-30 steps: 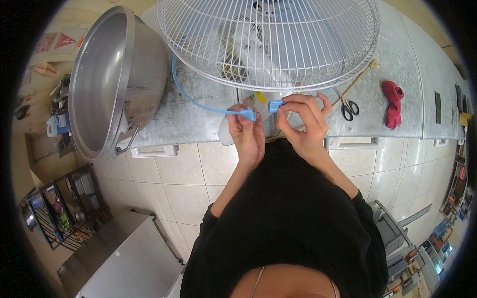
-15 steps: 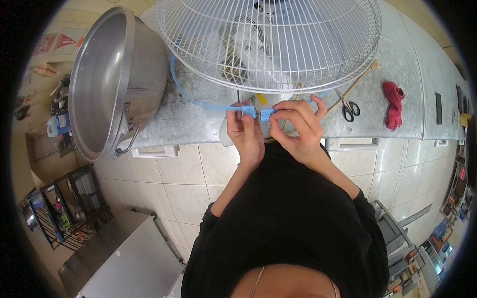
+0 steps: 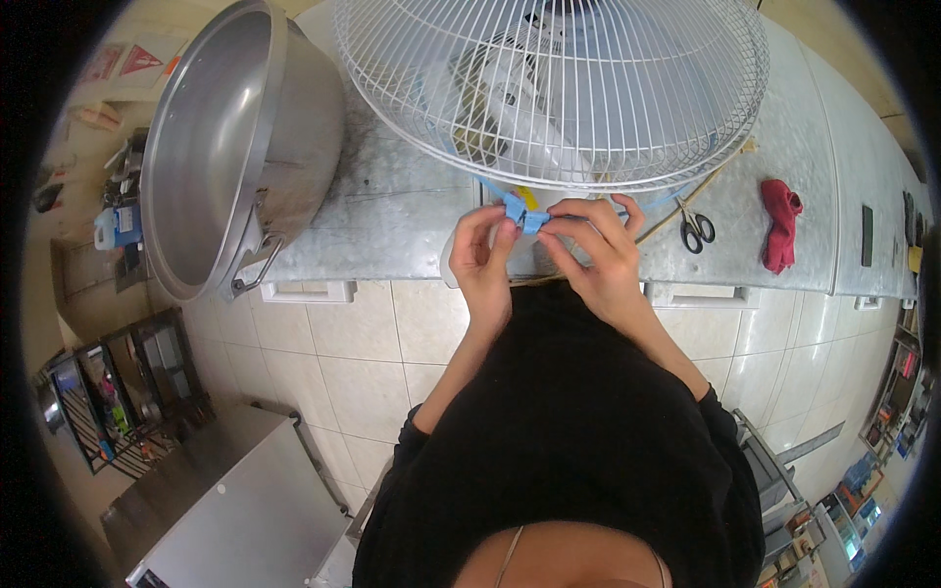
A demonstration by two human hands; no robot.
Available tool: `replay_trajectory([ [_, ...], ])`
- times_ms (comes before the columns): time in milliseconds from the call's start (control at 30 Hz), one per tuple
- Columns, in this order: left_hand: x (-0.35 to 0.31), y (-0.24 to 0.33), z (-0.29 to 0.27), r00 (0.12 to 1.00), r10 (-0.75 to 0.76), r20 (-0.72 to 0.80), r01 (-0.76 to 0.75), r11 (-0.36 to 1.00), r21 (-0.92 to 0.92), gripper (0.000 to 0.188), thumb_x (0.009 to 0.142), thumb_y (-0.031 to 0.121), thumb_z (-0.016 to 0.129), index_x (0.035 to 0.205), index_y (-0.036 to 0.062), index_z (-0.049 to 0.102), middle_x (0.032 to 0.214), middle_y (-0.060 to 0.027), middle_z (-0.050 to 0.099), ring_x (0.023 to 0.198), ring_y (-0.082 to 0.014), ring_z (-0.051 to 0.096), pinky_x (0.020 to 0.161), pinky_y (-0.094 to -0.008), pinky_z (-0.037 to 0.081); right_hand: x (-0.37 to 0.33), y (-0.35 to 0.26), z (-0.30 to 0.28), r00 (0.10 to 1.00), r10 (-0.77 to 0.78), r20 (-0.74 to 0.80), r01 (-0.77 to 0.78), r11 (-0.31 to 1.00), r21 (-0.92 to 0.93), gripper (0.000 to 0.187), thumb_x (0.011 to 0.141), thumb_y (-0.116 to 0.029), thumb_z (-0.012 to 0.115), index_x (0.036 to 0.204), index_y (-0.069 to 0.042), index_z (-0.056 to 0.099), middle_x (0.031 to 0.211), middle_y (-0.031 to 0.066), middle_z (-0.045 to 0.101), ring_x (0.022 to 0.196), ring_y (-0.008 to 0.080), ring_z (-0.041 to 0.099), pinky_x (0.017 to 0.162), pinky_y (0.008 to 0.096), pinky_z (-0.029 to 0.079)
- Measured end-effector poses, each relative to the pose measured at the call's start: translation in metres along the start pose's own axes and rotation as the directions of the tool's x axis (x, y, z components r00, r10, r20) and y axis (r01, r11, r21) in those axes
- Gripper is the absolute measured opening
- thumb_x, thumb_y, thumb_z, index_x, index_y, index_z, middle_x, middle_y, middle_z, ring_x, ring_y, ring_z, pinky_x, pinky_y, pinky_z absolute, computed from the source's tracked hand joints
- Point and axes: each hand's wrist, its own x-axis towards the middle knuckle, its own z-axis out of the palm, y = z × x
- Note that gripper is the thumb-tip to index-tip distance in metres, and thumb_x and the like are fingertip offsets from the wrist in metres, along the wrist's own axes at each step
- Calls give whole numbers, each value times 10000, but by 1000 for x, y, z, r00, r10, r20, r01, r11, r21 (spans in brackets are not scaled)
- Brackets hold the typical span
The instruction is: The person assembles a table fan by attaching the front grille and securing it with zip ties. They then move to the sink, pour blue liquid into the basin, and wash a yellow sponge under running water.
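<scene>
Clips of light blue (image 3: 536, 222) come together above the front edge of a metal table (image 3: 392, 230), one in each of my hands. My left hand (image 3: 482, 265) pinches its clip between thumb and fingertips; my right hand (image 3: 600, 250) grips the other the same way, with its little finger lifted clear. The clips sit close against each other just below a white fan (image 3: 554, 108), though the angle and my fingertips leave me unable to tell whether they are joined. Blue cord (image 3: 489, 186) runs up from my left hand toward the fan's wire guard. Scissors (image 3: 697, 229) with black handles lie to the right of my right hand, near a thin stick (image 3: 663, 221), and farther right a crumpled red cloth (image 3: 780, 227) rests on the table, with a dark strip (image 3: 866, 235) beyond it. At left, a wide silver pot (image 3: 312, 132) stands beside the fan.
</scene>
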Motion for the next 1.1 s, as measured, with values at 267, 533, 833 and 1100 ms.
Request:
replay_trajectory([
  [267, 14, -3, -10, 969, 154, 195, -128, 982, -141, 117, 844, 37, 596, 956, 31, 565, 999, -40, 500, 978, -135, 448, 840, -261, 364, 1, 0, -11, 997, -7, 78, 5, 1000, 21, 155, 716, -99, 715, 850, -87, 637, 934, 8, 602, 873, 156, 569, 903, 404, 298],
  [533, 18, 4, -12, 967, 177, 185, -177, 984, -18, 100, 810, -22, 611, 902, 5, 584, 946, -64, 559, 920, -163, 517, 840, -281, 392, 7, -9, -14, 999, -29, -21, 27, 996, -80, 224, 648, -82, 751, 854, -81, 665, 867, 36, 570, 770, 203, 542, 776, 332, 354],
  [833, 21, 24, -15, 561, 689, 459, -802, 314, 508, 177, 706, -93, 601, 838, 24, 589, 869, -90, 628, 854, -263, 589, 770, -336, 459, 12, -19, -34, 981, -160, 112, 143, 979, 147, 286, 630, 29, 695, 907, -26, 645, 877, 77, 568, 733, 238, 553, 616, 332, 459],
  [1100, 26, 43, -8, 638, 553, 535, -762, 552, 338, 190, 671, -93, 620, 817, 28, 621, 821, -74, 643, 837, -263, 601, 740, -336, 479, 17, -16, -29, 998, -66, 22, 56, 946, 320, 266, 640, 50, 724, 890, -30, 684, 810, 69, 620, 669, 187, 575, 571, 271, 452],
])
